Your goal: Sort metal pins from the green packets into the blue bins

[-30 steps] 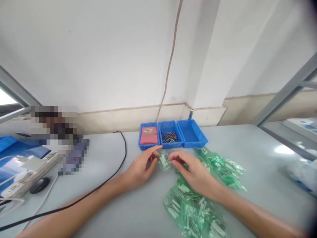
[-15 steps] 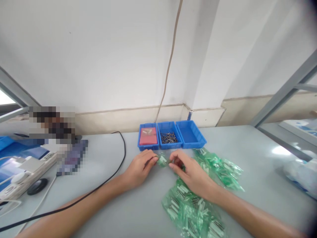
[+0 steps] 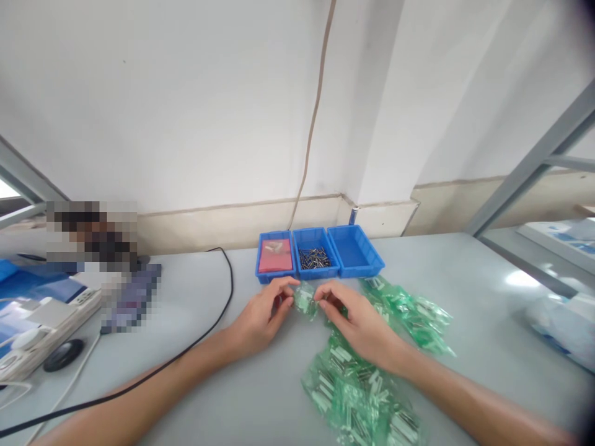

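The small bag [image 3: 305,299] was between the two hands, just in front of the trays and over the desk [image 3: 209,384]. It was clear and greenish, with pale pieces inside too blurred to tell. It would likely be light, soft and slippery, its film easily creased; a pinch at the edges or corners looked the surest hold. The right hand [image 3: 360,316] had thumb and fingertip closed narrowly on its right edge. The left hand [image 3: 264,313] met the left edge, index and thumb slightly parted; whether they gripped film, one could not tell.

Beyond stood three blue trays side by side: the left tray [image 3: 275,278] held a red packet [image 3: 274,259], the middle tray [image 3: 318,272] a heap of metal pins [image 3: 315,257], and the right tray [image 3: 356,248] showed its blue floor. Filled green bags [image 3: 357,396] lay under and around the right forearm.
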{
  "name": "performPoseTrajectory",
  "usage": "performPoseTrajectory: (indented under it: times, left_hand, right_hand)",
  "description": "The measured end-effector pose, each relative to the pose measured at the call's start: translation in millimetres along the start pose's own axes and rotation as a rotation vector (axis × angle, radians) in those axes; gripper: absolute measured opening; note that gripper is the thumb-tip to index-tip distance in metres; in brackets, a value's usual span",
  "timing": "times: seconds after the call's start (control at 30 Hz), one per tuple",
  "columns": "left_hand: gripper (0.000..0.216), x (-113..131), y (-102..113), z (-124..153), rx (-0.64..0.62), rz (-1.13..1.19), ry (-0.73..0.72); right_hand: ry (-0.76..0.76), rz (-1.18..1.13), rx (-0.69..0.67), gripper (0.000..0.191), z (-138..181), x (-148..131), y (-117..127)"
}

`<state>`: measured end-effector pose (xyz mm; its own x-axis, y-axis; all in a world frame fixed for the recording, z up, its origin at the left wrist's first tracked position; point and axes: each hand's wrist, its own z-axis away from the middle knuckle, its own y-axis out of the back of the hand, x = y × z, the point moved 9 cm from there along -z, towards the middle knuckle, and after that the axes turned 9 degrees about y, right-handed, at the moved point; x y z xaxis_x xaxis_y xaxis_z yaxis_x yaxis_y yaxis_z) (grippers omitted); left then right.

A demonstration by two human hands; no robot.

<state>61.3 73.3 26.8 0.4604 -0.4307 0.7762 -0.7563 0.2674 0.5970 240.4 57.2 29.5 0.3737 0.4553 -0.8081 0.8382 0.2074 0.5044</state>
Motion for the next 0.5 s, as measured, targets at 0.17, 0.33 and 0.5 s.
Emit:
performPoseTrajectory:
  times: [0.17,0.33,0.5]
  left_hand:
    - [0.033,11.8,0.1,0.8,-0.011,-0.092,-0.073]
    - [0.018,6.8,-1.3,-1.1,-0.025,-0.112,-0.063]
    - [0.032,3.8,-3.2,-2.4,-0.046,-0.131,-0.035]
  right_hand:
    - [-0.009,-0.009,0.009,0.014,0.3,4.8,-2.0]
    - [0.055,0.068,-0.027,0.009,-1.6,-6.8,-1.3]
    - [0.094,0.100,-0.022,0.014,-1.6,-12.6,-0.3]
